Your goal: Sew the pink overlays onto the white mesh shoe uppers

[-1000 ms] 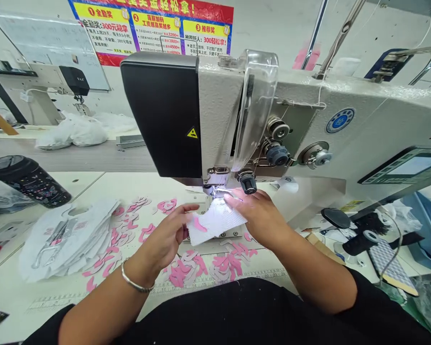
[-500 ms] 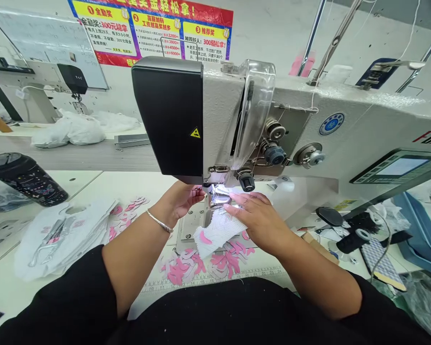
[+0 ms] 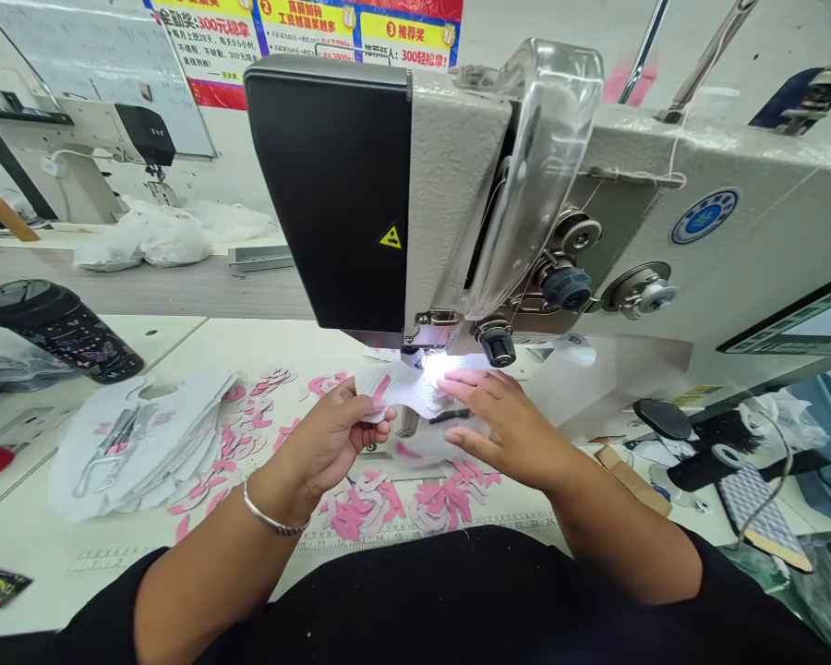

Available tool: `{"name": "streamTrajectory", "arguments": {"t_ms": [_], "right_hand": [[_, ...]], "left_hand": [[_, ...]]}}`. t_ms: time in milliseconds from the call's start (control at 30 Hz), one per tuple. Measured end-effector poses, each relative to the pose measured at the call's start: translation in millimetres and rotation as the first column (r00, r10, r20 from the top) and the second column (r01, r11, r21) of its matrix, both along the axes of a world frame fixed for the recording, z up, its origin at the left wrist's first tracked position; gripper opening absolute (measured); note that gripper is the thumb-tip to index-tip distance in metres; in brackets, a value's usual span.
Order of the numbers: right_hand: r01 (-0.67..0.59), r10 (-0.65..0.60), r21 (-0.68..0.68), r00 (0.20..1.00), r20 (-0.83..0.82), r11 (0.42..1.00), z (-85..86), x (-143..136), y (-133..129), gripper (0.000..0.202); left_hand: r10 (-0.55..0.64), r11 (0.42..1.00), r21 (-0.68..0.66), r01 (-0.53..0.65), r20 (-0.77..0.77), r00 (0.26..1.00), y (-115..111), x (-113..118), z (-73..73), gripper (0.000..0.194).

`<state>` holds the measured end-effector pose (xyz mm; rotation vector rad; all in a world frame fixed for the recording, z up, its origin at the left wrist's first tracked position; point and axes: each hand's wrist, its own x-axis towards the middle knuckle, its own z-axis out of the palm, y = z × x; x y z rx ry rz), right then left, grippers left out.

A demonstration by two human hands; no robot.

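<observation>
Thumb and fingers of my left hand (image 3: 339,429) pinch the left end of a white fabric piece (image 3: 407,383) that carries a pink patch. The fabric lies under the lit needle area of the sewing machine (image 3: 457,185). My right hand (image 3: 502,420) is spread, its fingertips at the fabric's right side beside the needle. Several loose pink and white pieces (image 3: 370,503) lie on the table in front of the machine, with others to the left. Part of the fabric below my right fingers is blurred.
A stack of white cut pieces (image 3: 145,443) lies on the left, near a black tumbler (image 3: 62,332). A ruler strip (image 3: 519,526) runs along the front edge. Black thread spool (image 3: 706,466) and patterned slab (image 3: 765,517) are at right.
My left hand has moved down from the needle area and now pinches the fabric's end. The fabric has shifted and turned. My right hand's fingers are spread wider. The machine appears larger in view.
</observation>
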<state>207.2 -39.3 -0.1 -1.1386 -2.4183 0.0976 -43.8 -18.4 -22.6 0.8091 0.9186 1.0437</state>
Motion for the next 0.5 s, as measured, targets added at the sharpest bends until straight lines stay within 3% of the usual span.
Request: {"name": "streamTrajectory", "arguments": {"t_ms": [167, 233, 267, 300, 367, 433, 500], "right_hand": [[0.078, -0.077, 0.143, 0.997, -0.01, 0.987, -14.5, -12.7, 0.6, 0.041], [0.066, -0.054, 0.203, 0.996, -0.065, 0.977, -21.5, -8.2, -3.1, 0.037], [0.058, -0.032, 0.243, 0.993, -0.11, 0.968, -25.6, -4.3, -5.8, 0.034], [0.046, 0.002, 0.291, 0.987, -0.162, 0.956, -30.4, 0.1, -8.8, 0.031], [-0.015, 0.105, 0.347, 0.965, -0.241, 0.938, -41.5, 9.0, -14.9, 0.032], [-0.092, 0.177, 0.302, 0.948, -0.265, 0.949, -53.8, 15.6, -20.3, 0.033], [-0.098, 0.174, 0.258, 0.941, -0.29, 0.961, -65.5, 18.4, -24.3, 0.031]], "left_hand": [[-0.082, 0.993, 0.08, 0.088, -0.078, 0.994, 1.1, -12.1, 0.3, 0.018], [0.016, 0.986, 0.164, 0.015, -0.186, 0.982, 5.5, -33.1, 0.6, 0.017], [0.13, 0.972, 0.225, -0.07, -0.264, 0.956, 7.3, -47.4, 0.0, 0.016], [0.268, 0.941, 0.297, -0.163, -0.356, 0.895, 8.3, -63.3, -1.4, 0.016], [0.482, 0.871, 0.405, -0.278, -0.596, 0.643, 7.7, -95.8, -6.9, 0.017], [0.46, 0.885, 0.395, -0.245, -0.823, 0.334, 4.9, -121.9, -16.3, 0.021], [0.353, 0.929, 0.319, -0.185, -0.915, 0.194, 3.9, -137.1, -29.1, 0.021]]}}
